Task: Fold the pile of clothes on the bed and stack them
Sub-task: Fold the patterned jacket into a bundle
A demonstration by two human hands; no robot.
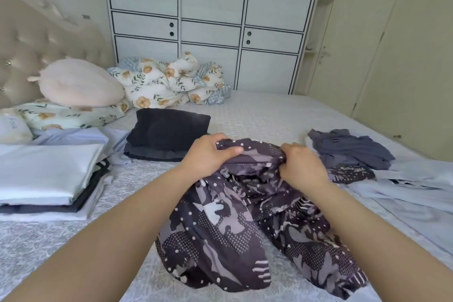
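Observation:
A dark purple patterned garment [235,235] lies crumpled on the bed in front of me. My left hand [208,157] grips its top edge with fingers curled over the fabric. My right hand [301,167] pinches the same edge a little to the right. A folded black stack [166,135] sits just beyond my left hand. At the left lies a folded stack [46,176] with a pale satin piece on top. Unfolded grey-blue clothes [350,149] and pale blue garments [411,193] lie at the right.
The bed [264,113] has a pale textured cover. Pillows and a pink plush [78,83] lie by the tufted headboard at the left, and a floral duvet [171,81] is bunched at the far side. A white wardrobe [210,7] stands behind the bed.

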